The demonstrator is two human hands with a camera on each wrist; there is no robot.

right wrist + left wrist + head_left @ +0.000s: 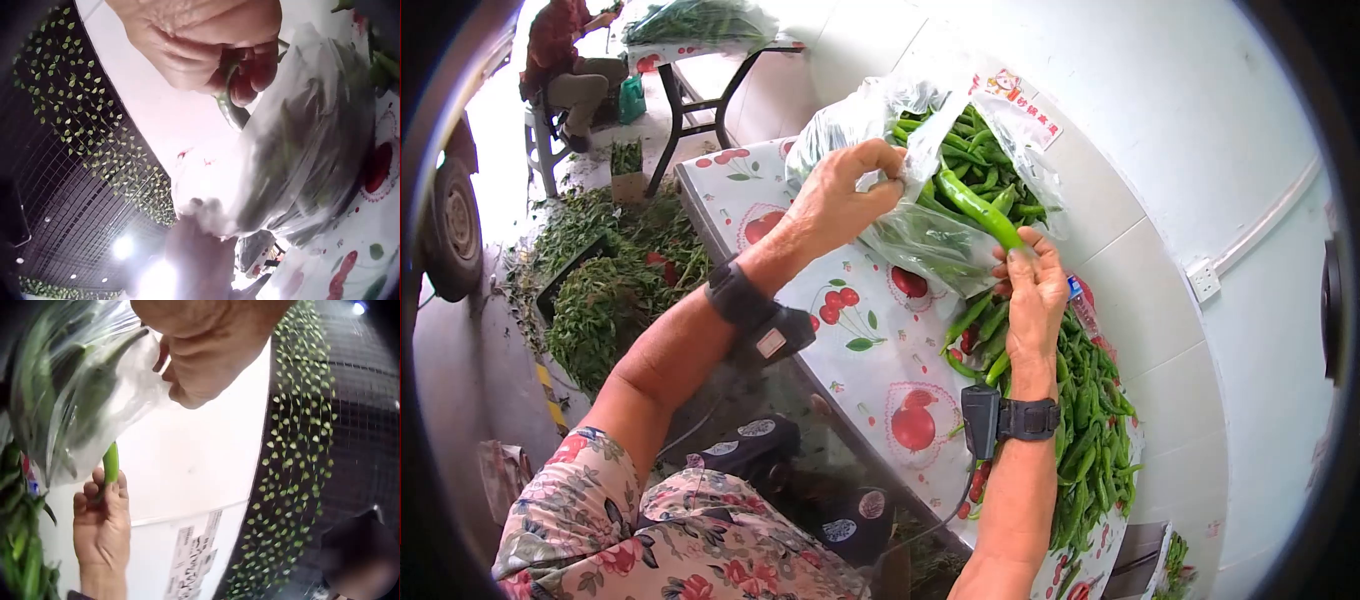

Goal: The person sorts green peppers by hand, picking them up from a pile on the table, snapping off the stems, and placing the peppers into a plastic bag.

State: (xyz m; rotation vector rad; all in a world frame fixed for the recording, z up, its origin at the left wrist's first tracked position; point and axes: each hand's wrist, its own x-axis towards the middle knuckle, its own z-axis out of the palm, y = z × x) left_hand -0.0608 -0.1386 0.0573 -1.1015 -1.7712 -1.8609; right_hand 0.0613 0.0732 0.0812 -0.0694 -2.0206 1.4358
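A clear plastic bag (835, 138) full of green chili peppers (990, 165) stands on the table with its mouth spread. My left hand (848, 190) pinches the near edge of the bag, also seen at the top of the left wrist view. In my right hand (1035, 290) is one long green pepper (972, 205), held by one end between thumb and fingers, its other end over the bag's mouth. The same pepper (232, 103) shows beneath the fingers in the right wrist view. Loose peppers (1095, 430) lie heaped beside the right forearm.
The table (860, 290) has a cherry-print cover and meets a tiled wall (1140, 270). A blue-capped bottle (1080, 300) lies near the right hand. Cut plants (605, 310) pile on the floor to the left. Another person (565, 70) sits at the far left.
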